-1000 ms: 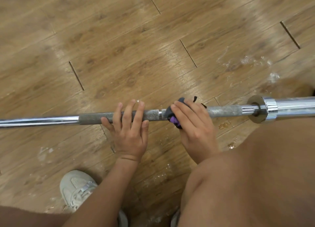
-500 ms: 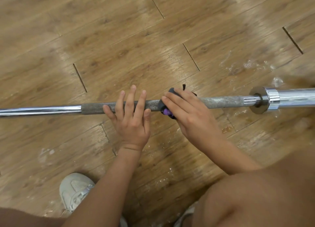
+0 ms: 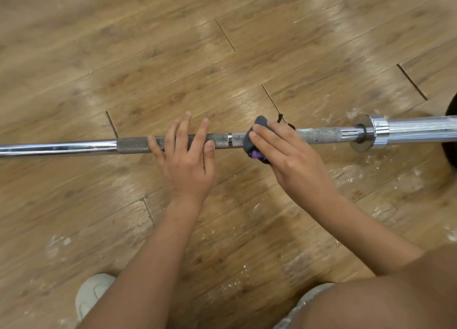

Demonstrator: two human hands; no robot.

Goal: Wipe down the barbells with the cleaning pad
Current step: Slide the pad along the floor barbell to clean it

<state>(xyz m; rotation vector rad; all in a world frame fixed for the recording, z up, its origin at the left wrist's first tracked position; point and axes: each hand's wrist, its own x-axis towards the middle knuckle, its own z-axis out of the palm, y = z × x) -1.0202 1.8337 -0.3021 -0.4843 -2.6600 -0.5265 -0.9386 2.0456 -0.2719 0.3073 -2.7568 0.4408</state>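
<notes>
Steadies the knurled barbell (image 3: 321, 135) with left hand (image 3: 185, 163), fingers straight and flat across it, gripping nothing. Clasps the grey-and-purple cleaning pad (image 3: 249, 140) round the shaft with right hand (image 3: 289, 160), fingers curved over it, between left hand and chrome collar (image 3: 363, 135).

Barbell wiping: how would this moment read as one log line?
left hand: flat on bar | right hand: holds pad around bar | pad: on knurl, short of collar

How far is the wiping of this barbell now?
Seemingly done: the smooth chrome shaft looks shiny. In hand: the right hand holds the cleaning pad around the barbell; the left hand rests on the dark knurling. Left: the whitish knurling toward the collar.
</notes>
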